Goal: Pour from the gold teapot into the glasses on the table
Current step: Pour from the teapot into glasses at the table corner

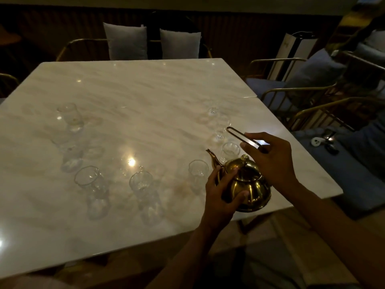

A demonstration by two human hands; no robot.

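The gold teapot (251, 185) stands near the front right edge of the marble table (135, 97), spout pointing left and away. My left hand (221, 197) wraps its left side and lid. My right hand (270, 159) grips the thin wire handle (239, 134), which leans back to the upper left. Several clear glasses stand in a loose arc: one just left of the spout (198, 170), one behind the pot (230, 150), two at the front middle (141, 182) (89, 178), others at far left (69, 114) and far right (213, 110).
Gold-framed chairs with grey cushions (126, 41) line the far side. More chairs with blue seats (308, 80) crowd the right edge. Small dark and white items (316, 141) lie on a seat to the right. A ceiling light reflects off the tabletop.
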